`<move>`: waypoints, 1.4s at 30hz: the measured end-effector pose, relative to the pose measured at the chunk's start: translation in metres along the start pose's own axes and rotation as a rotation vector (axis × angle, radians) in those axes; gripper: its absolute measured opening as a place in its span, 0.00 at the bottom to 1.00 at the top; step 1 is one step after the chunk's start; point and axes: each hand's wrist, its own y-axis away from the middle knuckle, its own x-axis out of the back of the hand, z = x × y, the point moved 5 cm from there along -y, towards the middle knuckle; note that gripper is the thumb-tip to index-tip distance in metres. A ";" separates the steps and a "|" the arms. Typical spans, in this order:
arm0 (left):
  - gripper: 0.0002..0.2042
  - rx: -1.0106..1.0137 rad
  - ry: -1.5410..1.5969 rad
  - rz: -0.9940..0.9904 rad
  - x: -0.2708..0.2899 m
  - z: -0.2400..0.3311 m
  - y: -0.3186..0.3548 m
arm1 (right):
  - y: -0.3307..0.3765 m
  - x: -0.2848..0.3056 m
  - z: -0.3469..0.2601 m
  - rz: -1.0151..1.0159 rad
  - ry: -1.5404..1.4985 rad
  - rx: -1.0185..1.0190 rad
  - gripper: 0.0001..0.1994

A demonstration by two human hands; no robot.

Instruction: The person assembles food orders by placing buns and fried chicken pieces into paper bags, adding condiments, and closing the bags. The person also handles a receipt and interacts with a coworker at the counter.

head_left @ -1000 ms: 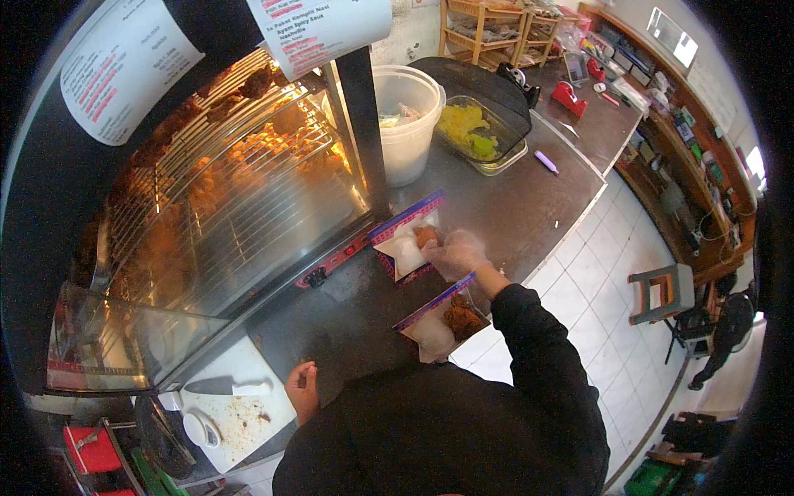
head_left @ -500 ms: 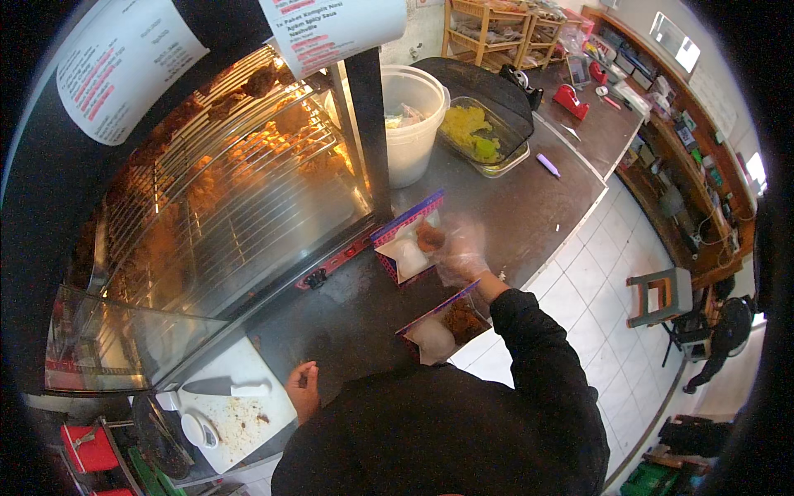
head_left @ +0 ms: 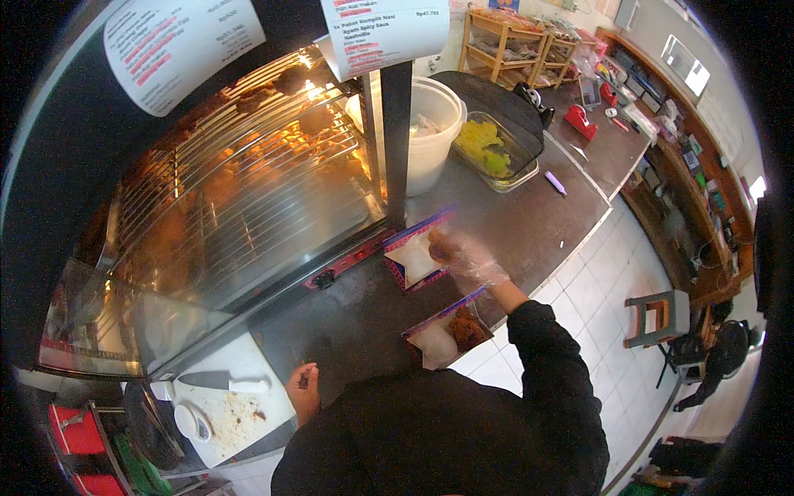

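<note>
My right hand (head_left: 470, 258), in a clear plastic glove, holds a piece of fried chicken (head_left: 442, 244) over the far open food box (head_left: 416, 263), which has a purple rim and white paper inside. A second open box (head_left: 442, 335) lies closer to me with a fried piece (head_left: 468, 328) in it. My left hand (head_left: 303, 390) rests on the dark counter (head_left: 356, 314) edge near a white cutting board (head_left: 227, 405), and a thin dark object shows by its fingers.
A glass warming cabinet (head_left: 240, 190) with racks of fried food stands at the left. A white bucket (head_left: 430, 136) and a clear tub of yellow food (head_left: 495, 151) sit behind. A knife (head_left: 223, 381) lies on the board. A stool (head_left: 657, 318) stands on the tiled floor.
My right hand stays over the far box with the fried piece, shifting only slightly. The view has tilted a little. My left hand has not moved.
</note>
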 end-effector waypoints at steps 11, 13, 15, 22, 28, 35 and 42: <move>0.06 0.066 0.028 0.041 0.000 -0.033 0.004 | 0.036 0.086 -0.104 0.139 -0.481 0.293 0.26; 0.06 0.058 0.089 0.057 0.002 -0.036 0.005 | 0.028 0.078 -0.125 0.131 -0.523 0.326 0.27; 0.06 0.098 0.131 0.055 0.007 -0.032 0.011 | 0.014 0.073 -0.166 -0.057 -0.896 0.122 0.21; 0.06 0.012 0.117 0.328 0.040 -0.034 0.044 | -0.058 0.020 -0.289 -0.309 -1.322 0.069 0.14; 0.08 0.096 0.169 0.491 0.075 -0.059 0.084 | -0.126 0.009 -0.369 0.284 -0.153 0.432 0.11; 0.06 0.138 0.214 0.592 0.097 -0.077 0.104 | -0.239 -0.041 -0.316 0.379 0.078 0.412 0.20; 0.06 0.133 0.285 0.638 0.106 -0.090 0.114 | -0.139 -0.091 -0.435 0.100 0.481 0.609 0.21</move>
